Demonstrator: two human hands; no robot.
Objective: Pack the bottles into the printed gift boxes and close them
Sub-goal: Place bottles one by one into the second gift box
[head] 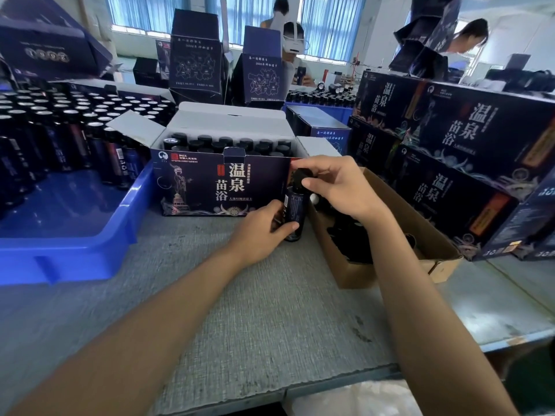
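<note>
Well, the grey table [270, 310] carries a blue tray [69, 250] of loose bottles [60, 139] at the left, and an open printed gift box [216, 184] stands in the middle with packed bottles [228, 144] inside. A brown carton [435, 235] sits just beside its right end. Before that corner the left hand [261, 232] grips one upright bottle [292, 208] by its body, while the right hand [336, 187] pinches its black cap [300, 177]

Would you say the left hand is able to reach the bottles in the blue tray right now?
Probably not yet: the left hand grips a bottle whose cap the right hand pinches; otherwise nothing blocks the tray bottles.
</note>
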